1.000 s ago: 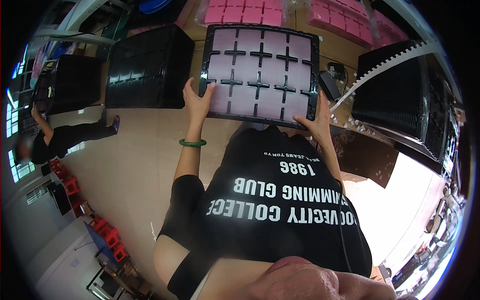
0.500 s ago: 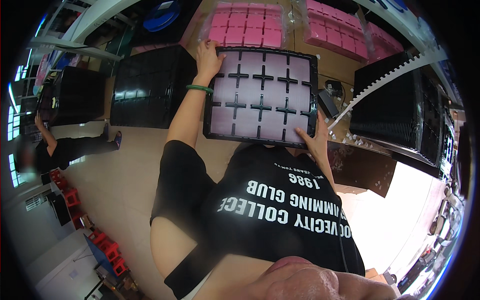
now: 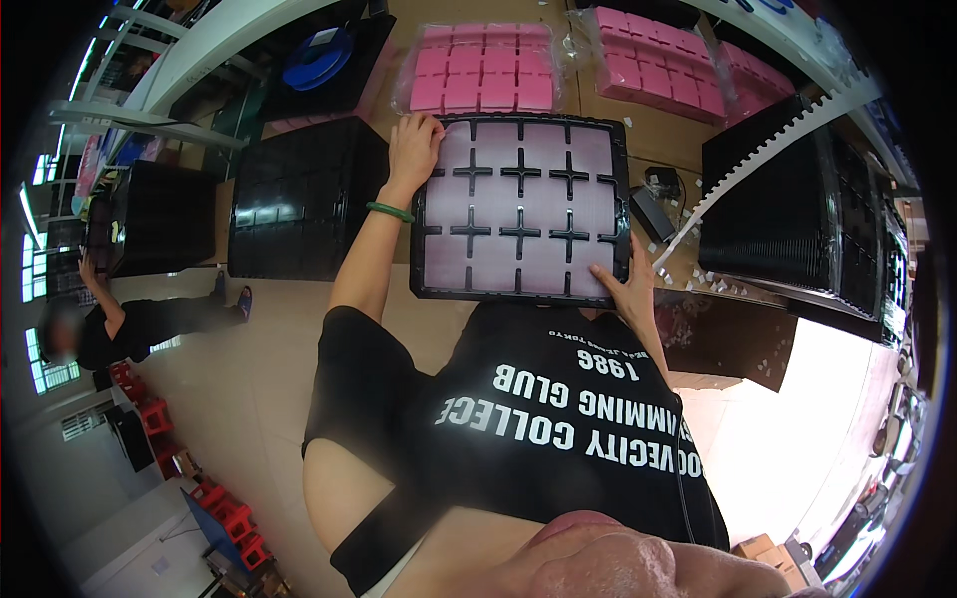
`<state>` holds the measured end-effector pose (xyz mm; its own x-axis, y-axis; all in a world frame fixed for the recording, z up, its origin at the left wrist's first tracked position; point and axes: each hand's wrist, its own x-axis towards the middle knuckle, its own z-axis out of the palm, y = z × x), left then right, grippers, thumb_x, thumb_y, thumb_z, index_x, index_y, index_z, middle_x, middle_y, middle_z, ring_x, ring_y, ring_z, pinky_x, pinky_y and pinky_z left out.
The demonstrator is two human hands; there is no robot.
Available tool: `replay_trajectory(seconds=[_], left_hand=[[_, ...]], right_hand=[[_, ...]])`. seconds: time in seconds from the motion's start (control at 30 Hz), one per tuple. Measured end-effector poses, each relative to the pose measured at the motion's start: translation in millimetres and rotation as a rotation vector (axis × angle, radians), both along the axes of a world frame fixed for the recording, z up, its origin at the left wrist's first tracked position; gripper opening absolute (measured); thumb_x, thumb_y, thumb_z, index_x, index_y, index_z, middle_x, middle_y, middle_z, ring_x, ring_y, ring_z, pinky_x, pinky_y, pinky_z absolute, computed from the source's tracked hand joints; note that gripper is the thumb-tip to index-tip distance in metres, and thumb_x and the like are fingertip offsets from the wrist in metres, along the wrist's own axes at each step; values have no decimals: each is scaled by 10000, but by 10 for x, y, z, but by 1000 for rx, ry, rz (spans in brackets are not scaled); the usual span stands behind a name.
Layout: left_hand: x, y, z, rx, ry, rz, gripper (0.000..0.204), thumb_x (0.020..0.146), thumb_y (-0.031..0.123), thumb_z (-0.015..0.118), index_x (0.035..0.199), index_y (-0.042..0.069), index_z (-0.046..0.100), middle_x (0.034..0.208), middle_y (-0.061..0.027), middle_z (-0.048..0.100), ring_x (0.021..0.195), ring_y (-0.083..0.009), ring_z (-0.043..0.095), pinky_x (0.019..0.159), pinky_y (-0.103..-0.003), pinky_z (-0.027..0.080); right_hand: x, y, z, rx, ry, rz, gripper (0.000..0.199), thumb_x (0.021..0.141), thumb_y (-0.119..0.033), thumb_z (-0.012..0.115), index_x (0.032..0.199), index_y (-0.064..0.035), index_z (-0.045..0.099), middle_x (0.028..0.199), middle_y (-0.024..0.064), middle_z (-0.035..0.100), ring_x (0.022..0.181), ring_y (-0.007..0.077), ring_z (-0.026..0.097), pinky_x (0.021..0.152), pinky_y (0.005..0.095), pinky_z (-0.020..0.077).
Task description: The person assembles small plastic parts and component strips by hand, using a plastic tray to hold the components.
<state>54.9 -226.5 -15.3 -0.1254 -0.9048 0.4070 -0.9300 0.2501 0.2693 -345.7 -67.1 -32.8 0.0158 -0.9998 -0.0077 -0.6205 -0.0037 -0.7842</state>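
A black plastic tray (image 3: 520, 235), with raised cross-shaped dividers and pale pink-lilac material in its compartments, is held in front of my chest. My left hand (image 3: 415, 149), with a green bangle (image 3: 389, 211) at the wrist, grips the tray's upper left corner. At the lower right edge my right hand (image 3: 628, 286) has its thumb on the tray's face, the other fingers running along the side. What lies beneath the tray is hidden.
Black tray stacks stand left (image 3: 299, 199) and right (image 3: 768, 199). Behind are wrapped pink foam blocks (image 3: 483, 75) and a blue reel (image 3: 319, 60). A white toothed strip (image 3: 743, 167) slants by a black adapter (image 3: 653, 214). Another person (image 3: 130, 324) stands far left.
The tray sits slightly lower in the view and more level. The whole background has shifted down a little too. Both hands keep their hold on the tray.
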Motion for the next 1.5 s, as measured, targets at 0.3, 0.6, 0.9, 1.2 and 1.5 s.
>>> replay_trajectory(seconds=[0.3, 0.6, 0.9, 1.2, 1.5], left_hand=[[140, -122, -147, 8, 333, -65, 156, 829, 64, 642, 968, 35, 578, 825, -72, 597, 733, -239, 557, 701, -340, 465], [89, -129, -105, 65, 285, 15, 274, 782, 62, 666, 1034, 46, 558, 881, -65, 599, 867, -251, 557, 769, -368, 465], [-4, -38, -256, -23, 205, 284, 641, 744, 319, 760, 1247, 42, 476, 1193, -197, 505, 1111, -386, 488, 937, -455, 418], [141, -69, -462, 200, 351, 486, 817, 776, 566, 657, 1338, 18, 430, 1290, -264, 488, 1192, -429, 468, 983, -489, 394], [42, -13, -371, 317, 501, 394, 750, 809, 514, 646, 1300, -22, 462, 1224, -268, 543, 1144, -410, 529, 960, -461, 422]], right_hand=[[6, -9, 39, 35, 17, 14, 876, 722, -451, 769, 1408, -56, 393, 1245, 203, 550, 1188, 345, 490, 1043, 453, 299], [-15, -11, -11, 56, 26, 6, 879, 727, -456, 764, 1412, -56, 385, 1252, 211, 554, 1199, 344, 490, 1058, 459, 274], [-31, -42, -8, 40, -60, -9, 861, 715, -385, 793, 1388, -15, 406, 1235, 237, 562, 1190, 353, 508, 1032, 441, 357], [21, -625, 121, 31, -90, -87, 893, 733, -395, 789, 1417, -3, 369, 1344, 252, 481, 1260, 356, 460, 1056, 411, 356], [332, -1969, -89, 77, 160, -181, 1007, 670, -630, 727, 1438, -95, 355, 1424, 211, 420, 1325, 382, 374, 1078, 519, 279]])
